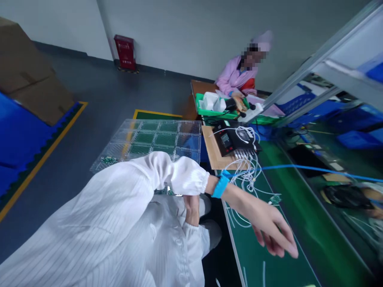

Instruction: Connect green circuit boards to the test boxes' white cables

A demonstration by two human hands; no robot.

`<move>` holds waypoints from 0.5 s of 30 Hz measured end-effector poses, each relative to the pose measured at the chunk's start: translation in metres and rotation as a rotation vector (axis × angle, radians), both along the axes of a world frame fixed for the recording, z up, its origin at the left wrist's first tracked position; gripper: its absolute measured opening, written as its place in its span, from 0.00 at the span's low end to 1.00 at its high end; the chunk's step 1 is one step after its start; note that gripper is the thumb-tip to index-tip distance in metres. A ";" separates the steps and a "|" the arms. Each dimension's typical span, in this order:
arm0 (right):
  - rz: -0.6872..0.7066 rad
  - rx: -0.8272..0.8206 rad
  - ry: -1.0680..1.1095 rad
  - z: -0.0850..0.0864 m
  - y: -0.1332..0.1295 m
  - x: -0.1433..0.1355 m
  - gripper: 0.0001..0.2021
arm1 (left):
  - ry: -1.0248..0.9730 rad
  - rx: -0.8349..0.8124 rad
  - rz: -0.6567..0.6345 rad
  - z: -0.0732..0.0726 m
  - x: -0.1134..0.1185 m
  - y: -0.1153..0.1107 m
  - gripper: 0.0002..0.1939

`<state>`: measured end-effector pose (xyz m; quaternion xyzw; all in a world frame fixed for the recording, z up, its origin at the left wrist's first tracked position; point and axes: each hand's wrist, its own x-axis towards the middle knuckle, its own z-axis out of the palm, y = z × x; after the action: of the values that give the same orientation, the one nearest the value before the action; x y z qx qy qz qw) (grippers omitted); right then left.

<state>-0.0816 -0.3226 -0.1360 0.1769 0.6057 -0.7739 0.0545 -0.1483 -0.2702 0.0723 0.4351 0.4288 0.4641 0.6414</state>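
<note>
My left hand (pixel 273 227), with a blue wrist strap (pixel 221 184), reaches across over the green table mat (pixel 251 263). Its fingers are loosely stretched and slightly curled, with nothing in them. My right hand (pixel 192 208) is by the near edge of a clear plastic compartment tray (pixel 187 131). The left sleeve covers its fingers, so its grip is hidden. Small green circuit boards (pixel 109 160) lie in the tray's near left compartment, and more show below my sleeve. On the mat, near my left hand, lies a small green board (pixel 275 199) on a white cable.
A black box with a display (pixel 227 139) and tangled white cables (pixel 249 169) sits on a wooden board (pixel 211 153). Beyond is a green bin (pixel 199 104); a co-worker in pink (pixel 230 75) works there. A metal frame (pixel 299 83) rises right. Cartons (pixel 26 79) stand left.
</note>
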 end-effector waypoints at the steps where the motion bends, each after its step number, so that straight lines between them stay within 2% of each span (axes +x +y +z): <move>1: -0.020 -0.039 0.025 0.008 0.002 0.001 0.15 | 0.032 0.043 0.055 0.013 -0.002 -0.012 0.19; 3: -0.038 -0.179 0.079 0.026 0.008 0.004 0.15 | 0.128 0.158 0.228 0.039 -0.001 -0.036 0.17; 5: -0.035 -0.335 0.136 0.047 0.017 0.010 0.18 | 0.250 0.202 0.336 0.062 0.001 -0.062 0.16; 8: -0.059 -0.428 0.189 0.072 0.036 0.027 0.22 | 0.505 0.240 0.395 0.090 -0.001 -0.101 0.14; 11: -0.166 -0.406 0.220 0.084 0.060 0.050 0.24 | 0.732 0.192 0.416 0.108 -0.013 -0.136 0.14; 15: -0.394 -0.368 0.237 0.093 0.090 0.091 0.23 | 0.841 0.015 0.329 0.116 -0.034 -0.172 0.16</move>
<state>0.0093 -0.2322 -0.0431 0.1865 0.4113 -0.8817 -0.1368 -0.1825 -0.4419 0.1882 0.5166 0.7121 0.3459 0.3261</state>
